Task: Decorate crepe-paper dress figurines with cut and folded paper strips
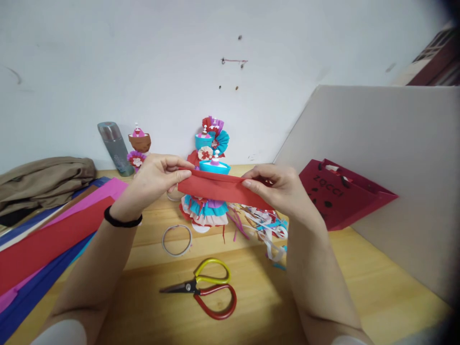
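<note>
A strip of red crepe paper (pixel 219 188) is stretched level between my hands, above the table, with a narrow fold along its top edge. My left hand (pixel 158 177) pinches its left end between thumb and fingers; a black band circles that wrist. At the right end my right hand (pixel 276 184) grips the paper the same way. Behind the strip stands a paper-decorated figure with a blue boat-shaped cup (pixel 214 166) and ruffled tiers (pixel 206 211), partly hidden by the strip. Scissors (pixel 189 287) with one yellow and one red handle lie on the table below.
A roll of tape (pixel 177 240) lies near the scissors. Paper scraps (pixel 268 225) are heaped beside my right forearm. Coloured paper sheets (pixel 64 227), a brown cloth (pixel 46 184) and a grey bottle (pixel 115 148) are at the left. A red bag (pixel 334 196) leans against a white panel (pixel 388 158).
</note>
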Motion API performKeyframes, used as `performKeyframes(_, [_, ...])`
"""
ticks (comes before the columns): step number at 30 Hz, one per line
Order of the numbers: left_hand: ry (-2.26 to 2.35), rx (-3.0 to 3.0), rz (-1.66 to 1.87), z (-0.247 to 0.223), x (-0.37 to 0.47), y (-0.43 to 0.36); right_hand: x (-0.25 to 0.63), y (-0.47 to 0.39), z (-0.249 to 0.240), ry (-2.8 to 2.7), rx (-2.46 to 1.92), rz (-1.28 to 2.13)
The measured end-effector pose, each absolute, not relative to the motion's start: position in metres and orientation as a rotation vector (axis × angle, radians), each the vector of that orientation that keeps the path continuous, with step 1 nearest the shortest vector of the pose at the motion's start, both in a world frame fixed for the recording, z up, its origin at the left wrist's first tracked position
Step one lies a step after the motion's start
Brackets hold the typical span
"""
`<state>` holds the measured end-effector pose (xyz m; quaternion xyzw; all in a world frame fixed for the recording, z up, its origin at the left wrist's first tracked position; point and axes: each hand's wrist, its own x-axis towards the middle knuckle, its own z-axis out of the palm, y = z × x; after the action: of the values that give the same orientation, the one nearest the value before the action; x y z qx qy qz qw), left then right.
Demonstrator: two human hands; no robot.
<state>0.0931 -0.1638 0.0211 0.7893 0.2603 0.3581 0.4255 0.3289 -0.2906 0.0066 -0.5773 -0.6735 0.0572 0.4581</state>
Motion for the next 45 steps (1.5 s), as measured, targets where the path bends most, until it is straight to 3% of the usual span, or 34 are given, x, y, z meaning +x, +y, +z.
performKeyframes(16, [0.539,2.134,0.576,0.021,0.087,-0.163,0.329,-0.293,0.004,-1.673,-1.472,0.272])
performKeyframes(45, [0.691,2.264,0.663,0.026,0.077,-0.156,0.335,-0.292,0.003,-1.958,-1.562,0.328])
